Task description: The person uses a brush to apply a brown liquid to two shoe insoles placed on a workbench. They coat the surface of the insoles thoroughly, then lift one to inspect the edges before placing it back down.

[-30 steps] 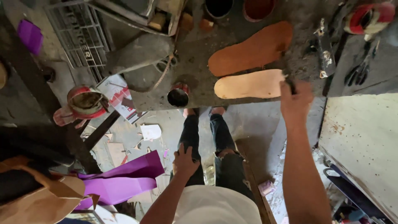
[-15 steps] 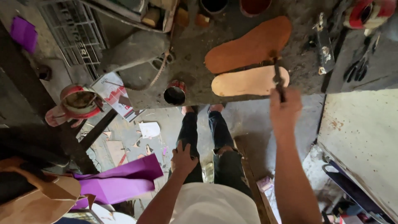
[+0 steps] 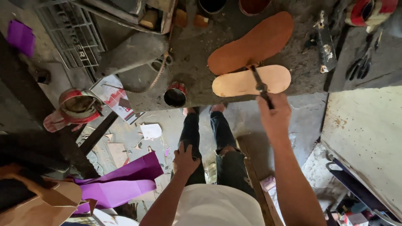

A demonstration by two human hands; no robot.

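Observation:
My right hand (image 3: 274,115) grips a thin dark-handled tool (image 3: 259,86) whose tip lies across a pale tan shoe sole (image 3: 234,83) on the grimy workbench (image 3: 197,54). A darker brown sole (image 3: 255,42) rests just behind, overlapping the pale one's far edge. My left hand (image 3: 184,161) rests on my left thigh, fingers spread, holding nothing. My legs in dark trousers stand below the bench edge.
A small open can (image 3: 175,96) sits at the bench's front edge. A red-rimmed tin (image 3: 77,104) stands at the left. Purple sheets (image 3: 121,182) and paper scraps lie on the floor. A wire grille (image 3: 71,29), scissors (image 3: 360,65) and a pale board (image 3: 368,138) lie around.
My right hand moved left along the bench edge with the tool, whose tip now lies over the pale sole's middle. The left hand stayed on the thigh.

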